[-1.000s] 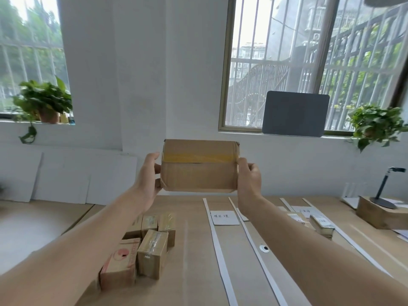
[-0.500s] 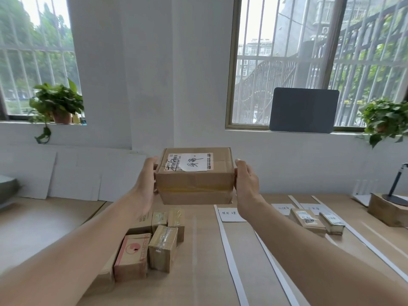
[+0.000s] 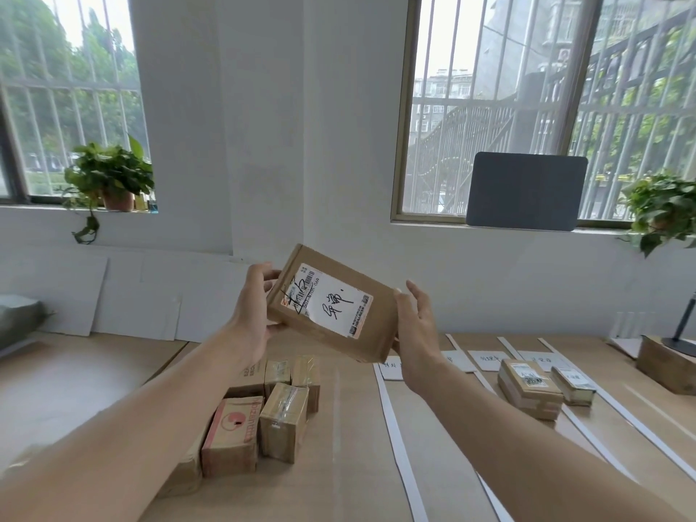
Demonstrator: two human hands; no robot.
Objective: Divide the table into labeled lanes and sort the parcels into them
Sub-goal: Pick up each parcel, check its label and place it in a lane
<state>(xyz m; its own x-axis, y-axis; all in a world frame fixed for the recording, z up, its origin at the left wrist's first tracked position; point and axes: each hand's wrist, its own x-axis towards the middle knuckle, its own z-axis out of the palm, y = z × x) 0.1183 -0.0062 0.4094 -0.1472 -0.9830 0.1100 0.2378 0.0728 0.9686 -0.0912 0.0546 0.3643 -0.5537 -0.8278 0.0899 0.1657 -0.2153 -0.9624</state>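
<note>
Fingers (image 3: 265,275) of the left hand (image 3: 250,314) were curled round the near-left end of the parcel (image 3: 329,307), gripping it. The right hand (image 3: 416,325) lay straight-fingered against the opposite end, propping rather than clasping, though its thumb was partly hidden. The parcel was held in the air above the table (image 3: 339,465), clear of everything.

Change noted: a second before, a taped side faced me. Half a second before, the parcel sat level. It had now been tipped and turned, so that the label (image 3: 341,301) faced the camera squarely.

I judged this the reading step, with the lane not yet chosen. Strips (image 3: 395,427) and cards (image 3: 489,360) already marked the lanes. Two boxes (image 3: 529,388) lay sorted at right. The pile (image 3: 263,416) at left awaited sorting.
</note>
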